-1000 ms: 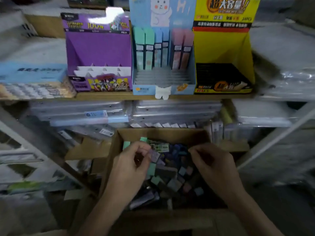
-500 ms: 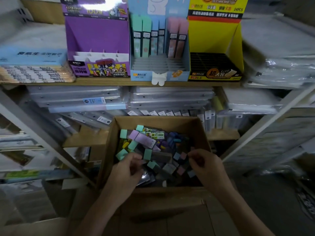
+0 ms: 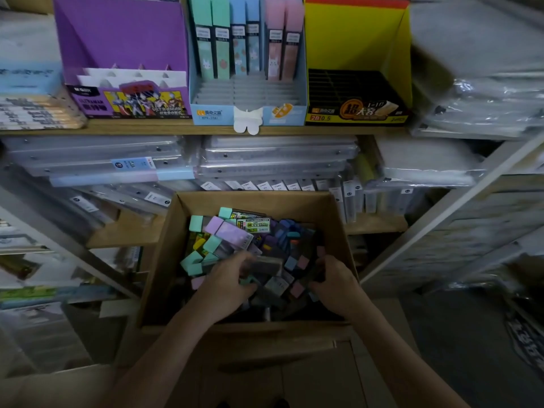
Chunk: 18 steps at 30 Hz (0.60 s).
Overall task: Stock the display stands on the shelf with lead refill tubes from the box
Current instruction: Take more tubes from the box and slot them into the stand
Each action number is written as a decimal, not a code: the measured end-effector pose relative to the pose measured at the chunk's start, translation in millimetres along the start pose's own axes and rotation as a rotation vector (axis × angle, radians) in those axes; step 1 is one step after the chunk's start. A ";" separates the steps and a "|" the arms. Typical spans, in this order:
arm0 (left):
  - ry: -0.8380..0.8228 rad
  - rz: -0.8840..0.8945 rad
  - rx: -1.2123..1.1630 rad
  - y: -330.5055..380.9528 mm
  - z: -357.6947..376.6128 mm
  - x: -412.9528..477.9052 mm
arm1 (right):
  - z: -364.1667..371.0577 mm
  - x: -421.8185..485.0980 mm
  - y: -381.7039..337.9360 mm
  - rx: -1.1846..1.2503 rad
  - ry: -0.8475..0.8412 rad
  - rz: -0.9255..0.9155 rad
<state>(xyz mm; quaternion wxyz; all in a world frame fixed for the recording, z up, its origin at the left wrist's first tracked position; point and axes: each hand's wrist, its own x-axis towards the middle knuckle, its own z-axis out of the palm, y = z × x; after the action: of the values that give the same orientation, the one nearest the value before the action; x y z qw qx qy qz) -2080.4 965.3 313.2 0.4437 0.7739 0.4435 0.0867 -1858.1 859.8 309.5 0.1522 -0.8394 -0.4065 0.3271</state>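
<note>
Lower centre: a person's left hand (image 3: 232, 281) is curling round what appears to be a grey tube (image 3: 266, 264) among lead refill tubes (image 3: 226, 231) heaped in a cardboard box (image 3: 338, 228). The right hand (image 3: 335, 285) is burrowing in beside it, grip unclear. Display stands (image 3: 212, 113) are sitting on the wooden shelf (image 3: 147, 127) above.

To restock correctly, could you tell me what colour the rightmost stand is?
The stand is yellow; head view.
</note>
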 end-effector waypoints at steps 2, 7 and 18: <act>0.000 0.028 -0.009 4.4 4.4 9.0 | 0.5 4.6 -2.0 0.084 -0.013 0.032; 0.018 0.071 -0.035 15.1 17.8 33.5 | 3.8 11.9 -6.2 0.308 -0.088 0.101; -0.048 0.018 -0.141 14.9 55.7 81.2 | 18.8 30.6 -14.8 0.835 0.085 0.215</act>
<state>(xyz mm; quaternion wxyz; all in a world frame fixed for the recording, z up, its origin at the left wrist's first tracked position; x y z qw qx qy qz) -1993.9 990.1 270.6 0.5070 0.7464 0.4186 0.1031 -1865.4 892.7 290.2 0.4604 -0.7561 -0.1431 0.4425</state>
